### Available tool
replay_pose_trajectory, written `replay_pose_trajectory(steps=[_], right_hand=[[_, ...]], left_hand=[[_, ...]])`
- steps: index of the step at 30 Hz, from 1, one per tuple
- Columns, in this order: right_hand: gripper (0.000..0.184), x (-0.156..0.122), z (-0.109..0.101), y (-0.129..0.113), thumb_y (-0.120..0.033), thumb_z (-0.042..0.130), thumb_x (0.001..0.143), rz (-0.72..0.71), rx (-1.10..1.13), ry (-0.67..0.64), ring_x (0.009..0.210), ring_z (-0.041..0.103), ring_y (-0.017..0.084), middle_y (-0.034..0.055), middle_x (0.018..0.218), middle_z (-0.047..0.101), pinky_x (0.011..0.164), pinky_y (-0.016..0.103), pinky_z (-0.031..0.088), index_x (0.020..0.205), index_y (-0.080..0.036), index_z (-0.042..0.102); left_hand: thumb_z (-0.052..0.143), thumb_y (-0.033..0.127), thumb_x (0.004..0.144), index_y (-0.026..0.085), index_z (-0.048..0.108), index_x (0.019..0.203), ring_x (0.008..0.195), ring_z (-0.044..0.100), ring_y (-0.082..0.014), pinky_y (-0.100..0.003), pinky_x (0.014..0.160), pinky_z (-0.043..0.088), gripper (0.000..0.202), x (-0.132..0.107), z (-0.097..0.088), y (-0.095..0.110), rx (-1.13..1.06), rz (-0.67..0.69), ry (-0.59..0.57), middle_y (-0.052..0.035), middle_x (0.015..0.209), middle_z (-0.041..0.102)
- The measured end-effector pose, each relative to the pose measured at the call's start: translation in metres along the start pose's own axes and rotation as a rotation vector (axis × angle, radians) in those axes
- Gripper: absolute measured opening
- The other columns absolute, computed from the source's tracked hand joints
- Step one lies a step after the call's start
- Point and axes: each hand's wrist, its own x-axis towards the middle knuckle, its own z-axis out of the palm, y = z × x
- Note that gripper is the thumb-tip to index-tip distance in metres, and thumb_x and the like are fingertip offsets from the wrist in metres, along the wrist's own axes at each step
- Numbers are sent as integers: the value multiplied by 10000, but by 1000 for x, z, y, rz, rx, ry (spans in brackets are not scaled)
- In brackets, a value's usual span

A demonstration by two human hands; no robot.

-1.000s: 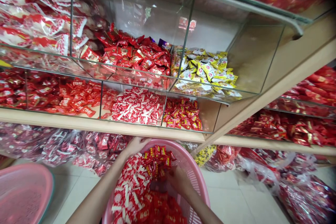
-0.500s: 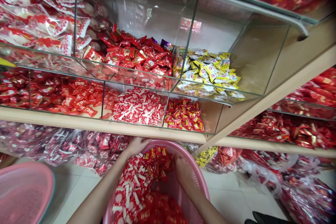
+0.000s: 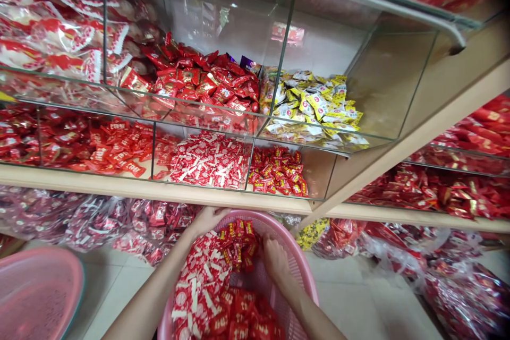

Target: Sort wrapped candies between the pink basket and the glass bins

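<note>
A pink plastic basket (image 3: 297, 239) with perforated sides stands below the shelf edge. My left hand (image 3: 209, 219) grips its far-left rim, the fingertips partly hidden. Inside the basket, my right hand (image 3: 274, 256) is curled closed near the right wall, beside small red-and-yellow wrapped candies (image 3: 239, 239). Whatever its fingers hold, if anything, is out of sight. Red-and-white wrapped candies (image 3: 201, 281) fill the left side of the basket, and larger red packets (image 3: 245, 319) lie at the near side.
Above the basket, a wooden shelf (image 3: 223, 197) carries glass-fronted bins of wrapped sweets, including yellow-and-white packets (image 3: 313, 103). Bagged candies (image 3: 95, 218) lie beneath it. At the left, another pink basin (image 3: 75, 276) stands on the tiled floor. A slanting wooden post (image 3: 422, 122) is at the right.
The view has shifted slightly. My right hand remains closed inside the basket with only a small movement, and my left hand stays at the rim.
</note>
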Motion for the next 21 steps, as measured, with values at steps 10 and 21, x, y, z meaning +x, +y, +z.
replay_pose_trajectory(steps=[10,21], right_hand=[[228,-12,-12,15,-231,405,864,0,-87,50,804,643,231,130,831,669,624,269,444,918,-147,610],[259,-33,-3,5,-86,447,769,-144,-85,-207,822,641,267,145,880,682,635,308,450,876,-143,676]], left_hand=[[568,567,680,190,628,1105,1106,539,-261,-374,996,364,571,0,0,5,-27,-6,-16,-37,1130,638],[557,562,703,181,616,1122,1106,541,-252,-356,993,368,570,-1,-1,5,-26,-3,-31,-36,1133,636]])
